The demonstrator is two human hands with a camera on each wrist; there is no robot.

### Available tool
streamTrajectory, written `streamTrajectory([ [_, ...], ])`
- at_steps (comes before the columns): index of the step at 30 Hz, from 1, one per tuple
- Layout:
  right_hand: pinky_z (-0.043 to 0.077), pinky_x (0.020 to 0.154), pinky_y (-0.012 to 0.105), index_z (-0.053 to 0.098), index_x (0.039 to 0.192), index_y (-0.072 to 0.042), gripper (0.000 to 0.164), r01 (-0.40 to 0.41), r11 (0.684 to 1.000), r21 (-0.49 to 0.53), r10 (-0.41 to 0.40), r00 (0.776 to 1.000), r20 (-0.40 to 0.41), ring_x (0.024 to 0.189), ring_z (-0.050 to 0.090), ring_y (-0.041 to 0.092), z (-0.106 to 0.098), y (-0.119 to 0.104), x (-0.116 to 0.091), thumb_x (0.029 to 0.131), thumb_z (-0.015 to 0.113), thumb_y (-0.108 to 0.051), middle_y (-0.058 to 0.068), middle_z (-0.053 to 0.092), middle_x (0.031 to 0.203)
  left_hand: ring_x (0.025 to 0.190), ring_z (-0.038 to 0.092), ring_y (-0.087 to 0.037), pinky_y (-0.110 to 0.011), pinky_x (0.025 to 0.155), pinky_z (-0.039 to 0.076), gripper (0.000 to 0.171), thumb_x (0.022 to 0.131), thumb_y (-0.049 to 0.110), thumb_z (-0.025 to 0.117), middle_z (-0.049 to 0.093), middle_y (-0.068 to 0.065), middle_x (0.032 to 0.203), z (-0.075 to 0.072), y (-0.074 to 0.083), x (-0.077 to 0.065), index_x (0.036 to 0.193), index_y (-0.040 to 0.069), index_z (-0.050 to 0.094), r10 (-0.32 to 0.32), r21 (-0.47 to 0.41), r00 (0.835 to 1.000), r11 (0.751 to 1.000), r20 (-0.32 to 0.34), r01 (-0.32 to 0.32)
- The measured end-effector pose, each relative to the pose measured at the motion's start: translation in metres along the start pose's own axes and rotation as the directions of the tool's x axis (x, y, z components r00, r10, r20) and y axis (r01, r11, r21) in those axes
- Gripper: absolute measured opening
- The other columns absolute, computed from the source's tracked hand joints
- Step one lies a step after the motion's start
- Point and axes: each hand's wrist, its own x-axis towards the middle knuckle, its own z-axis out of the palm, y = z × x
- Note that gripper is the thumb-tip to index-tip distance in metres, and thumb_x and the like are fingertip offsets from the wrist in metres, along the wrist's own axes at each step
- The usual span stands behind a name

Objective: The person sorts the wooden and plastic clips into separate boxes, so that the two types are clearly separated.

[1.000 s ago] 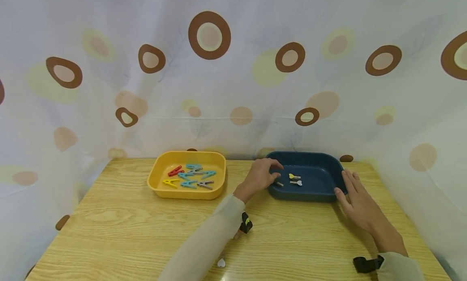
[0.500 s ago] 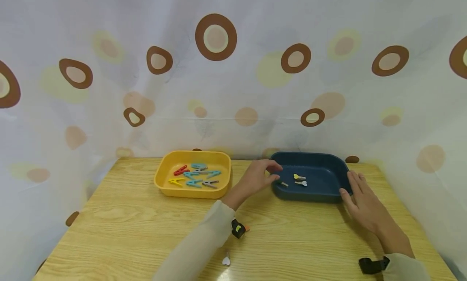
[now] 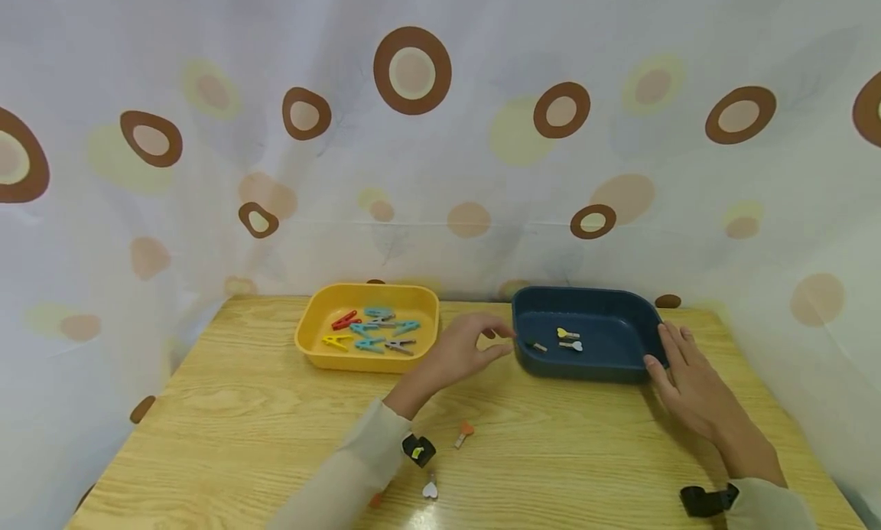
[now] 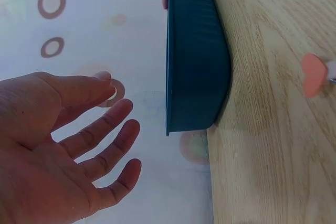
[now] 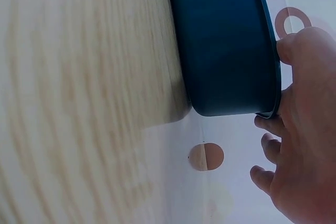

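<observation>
My left hand is just left of the dark blue tray, its fingers loosely bent and holding nothing. In the left wrist view a gap shows between that hand and the tray wall. My right hand rests at the tray's near right corner, with thumb and fingers touching the rim, as the right wrist view also shows. Inside the tray lie small wooden clips: a yellow heart clip, a white heart clip and a dark-topped clip.
An orange heart clip and a white heart clip lie on the wooden table. Another orange piece is partly hidden by the left sleeve. A yellow tray at left holds several coloured clothespins. A patterned curtain hangs behind.
My left hand has drawn back from over the blue tray's left side, moving left and nearer. The orange heart clip on the table has come into view. My right hand stays at the corner.
</observation>
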Motion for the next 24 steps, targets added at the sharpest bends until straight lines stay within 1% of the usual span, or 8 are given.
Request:
streamTrajectory([
  [5, -0.002, 0.12, 0.063, 0.003, 0.161, 0.008, 0.069, 0.009, 1.0, 0.003, -0.009, 1.0, 0.005, 0.153, -0.011, 0.046, 0.001, 0.002, 0.0, 0.113, 0.035, -0.031, 0.032, 0.0, 0.167, 0.102, 0.068, -0.023, -0.031, 0.091, 0.054, 0.02, 0.099, 0.013, 0.071, 0.073, -0.007, 0.117, -0.008, -0.004, -0.02, 0.118, 0.01, 0.074, 0.016, -0.025, 1.0, 1.0, -0.009, -0.017],
  [7, -0.003, 0.12, 0.063, 0.002, 0.161, 0.007, 0.069, 0.011, 1.0, 0.007, -0.012, 1.0, 0.006, 0.153, -0.012, 0.046, 0.001, 0.003, 0.0, 0.113, 0.035, -0.031, 0.031, -0.001, 0.167, 0.101, 0.069, -0.023, -0.035, 0.091, 0.055, 0.02, 0.098, 0.012, 0.072, 0.073, -0.009, 0.117, -0.011, -0.006, -0.029, 0.118, 0.009, 0.074, 0.021, -0.048, 1.0, 0.999, -0.008, -0.022],
  [11, -0.003, 0.12, 0.064, 0.001, 0.161, 0.007, 0.07, 0.013, 1.0, 0.013, -0.013, 1.0, 0.006, 0.153, -0.012, 0.046, 0.001, 0.004, 0.0, 0.113, 0.035, -0.031, 0.031, -0.001, 0.167, 0.1, 0.068, -0.021, -0.038, 0.091, 0.055, 0.02, 0.098, 0.011, 0.071, 0.074, -0.007, 0.115, -0.016, -0.01, -0.048, 0.117, 0.009, 0.074, 0.013, -0.07, 1.0, 0.997, -0.003, -0.013],
  [14, -0.003, 0.12, 0.064, 0.001, 0.161, 0.006, 0.07, 0.012, 1.0, 0.011, -0.012, 1.0, 0.005, 0.153, -0.012, 0.045, 0.002, 0.005, 0.001, 0.113, 0.035, -0.031, 0.03, -0.002, 0.167, 0.1, 0.068, -0.021, -0.038, 0.089, 0.055, 0.019, 0.098, 0.011, 0.071, 0.074, -0.005, 0.114, -0.02, -0.012, -0.061, 0.116, 0.01, 0.075, 0.007, -0.065, 1.0, 0.998, 0.003, -0.006],
  [16, -0.003, 0.12, 0.064, 0.001, 0.161, 0.006, 0.07, 0.012, 1.0, 0.008, -0.012, 1.0, 0.002, 0.153, -0.012, 0.045, 0.002, 0.006, 0.001, 0.113, 0.035, -0.031, 0.03, -0.001, 0.167, 0.098, 0.068, -0.021, -0.042, 0.088, 0.055, 0.018, 0.098, 0.009, 0.072, 0.074, -0.004, 0.112, -0.023, -0.013, -0.07, 0.115, 0.009, 0.075, 0.006, -0.064, 1.0, 0.998, 0.001, -0.006],
  [20, -0.003, 0.12, 0.064, 0.001, 0.162, 0.006, 0.07, 0.012, 1.0, 0.007, -0.012, 1.0, 0.0, 0.154, -0.012, 0.044, 0.003, 0.007, 0.001, 0.113, 0.035, -0.031, 0.03, -0.001, 0.167, 0.098, 0.068, -0.023, -0.046, 0.085, 0.055, 0.017, 0.097, 0.009, 0.073, 0.074, -0.002, 0.11, -0.026, -0.016, -0.087, 0.113, 0.01, 0.076, -0.022, -0.079, 1.0, 0.997, 0.008, 0.022],
  [24, -0.004, 0.12, 0.063, 0.001, 0.162, 0.006, 0.07, 0.015, 1.0, 0.015, -0.015, 1.0, 0.002, 0.153, -0.012, 0.045, 0.004, 0.008, 0.001, 0.113, 0.036, -0.031, 0.031, -0.001, 0.167, 0.1, 0.067, -0.026, -0.048, 0.085, 0.055, 0.016, 0.096, 0.007, 0.073, 0.074, -0.004, 0.109, -0.026, -0.021, -0.102, 0.111, 0.01, 0.076, -0.064, -0.103, 0.997, 0.992, 0.032, 0.067],
])
